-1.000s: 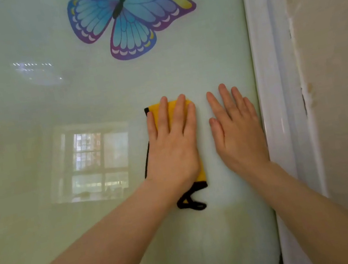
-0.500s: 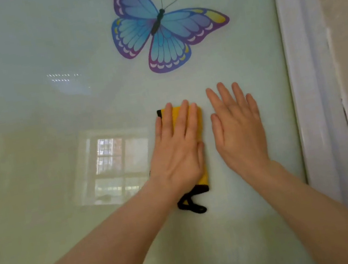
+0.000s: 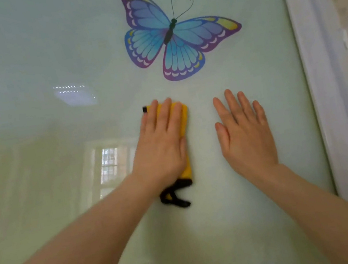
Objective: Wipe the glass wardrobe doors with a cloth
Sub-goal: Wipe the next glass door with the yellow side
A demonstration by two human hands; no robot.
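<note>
We've got our left hand [image 3: 162,147] flat, fingers together, pressing the folded yellow black-edged cloth [image 3: 183,118] onto the pale green glass wardrobe door [image 3: 19,65]. Our right hand [image 3: 246,136] rests bare beside it, fingers slightly spread, below the blue butterfly sticker [image 3: 175,37].

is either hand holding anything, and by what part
Nothing is gripped. The left hand presses the yellow cloth flat against the glass door, palm and straight fingers over its middle. The right hand rests bare on the glass.

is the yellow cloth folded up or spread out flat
Folded: the yellow cloth shows as a narrow pad barely wider than the left hand pressing it.
</note>
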